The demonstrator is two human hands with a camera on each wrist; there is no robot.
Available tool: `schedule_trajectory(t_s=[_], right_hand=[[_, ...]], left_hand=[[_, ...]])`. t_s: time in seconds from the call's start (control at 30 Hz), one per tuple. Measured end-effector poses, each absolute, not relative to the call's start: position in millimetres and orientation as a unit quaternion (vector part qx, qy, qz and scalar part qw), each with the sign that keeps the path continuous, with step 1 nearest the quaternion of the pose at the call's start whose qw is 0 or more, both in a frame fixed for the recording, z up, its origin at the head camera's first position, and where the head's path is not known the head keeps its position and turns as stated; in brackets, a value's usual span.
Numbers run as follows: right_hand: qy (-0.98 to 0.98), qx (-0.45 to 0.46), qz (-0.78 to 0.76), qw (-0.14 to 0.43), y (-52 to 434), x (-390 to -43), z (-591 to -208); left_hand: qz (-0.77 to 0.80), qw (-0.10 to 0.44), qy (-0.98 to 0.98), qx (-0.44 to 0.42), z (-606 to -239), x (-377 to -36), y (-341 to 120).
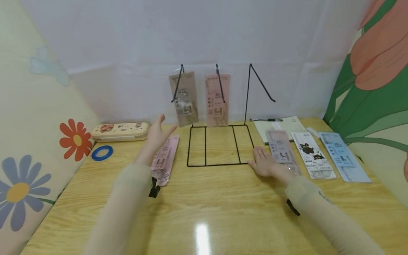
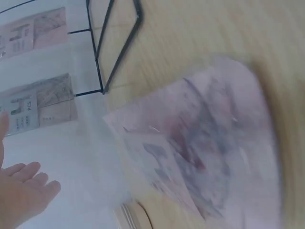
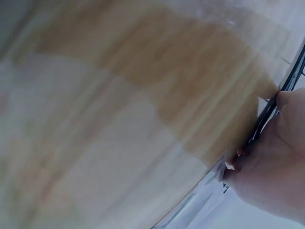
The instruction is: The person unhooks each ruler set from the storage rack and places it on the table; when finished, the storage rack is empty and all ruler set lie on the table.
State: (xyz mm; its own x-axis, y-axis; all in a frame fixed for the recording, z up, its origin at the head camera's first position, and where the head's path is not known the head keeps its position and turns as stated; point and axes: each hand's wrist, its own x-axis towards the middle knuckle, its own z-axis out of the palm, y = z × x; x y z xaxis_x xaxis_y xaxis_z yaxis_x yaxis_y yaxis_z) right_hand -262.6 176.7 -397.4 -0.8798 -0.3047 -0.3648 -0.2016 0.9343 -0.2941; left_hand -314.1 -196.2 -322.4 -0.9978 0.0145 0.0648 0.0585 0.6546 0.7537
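My left hand hovers empty with thumb and fingers spread, over a pink packet lying on the table. That packet's clear wrap fills much of the left wrist view. A black wire display rack stands in the middle. From its left hook hangs a grey-brown packet, and from the middle hook a pink packet. The right hook bears nothing. My right hand lies palm down with fingers extended at the rack base's right front corner, beside a greyish-pink packet.
Farther right lie a white ruler set packet and a blue packet. Behind them are a pale notebook and a black pen. A cream pencil case and blue ring sit at the left, near the wall.
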Motion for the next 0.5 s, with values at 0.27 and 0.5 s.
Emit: schedule_trajectory(t_s=[0.27,0.5], right_hand=[[0.962,-0.133,-0.124,0.205,174,-265,-399],[0.963,-0.126,-0.122,0.203,178,-265,-403]], left_hand=[[-0.508,0.044,-0.86,-0.011,-320,-341,-179],[-0.54,0.033,-0.841,0.014,-317,-356,-163]])
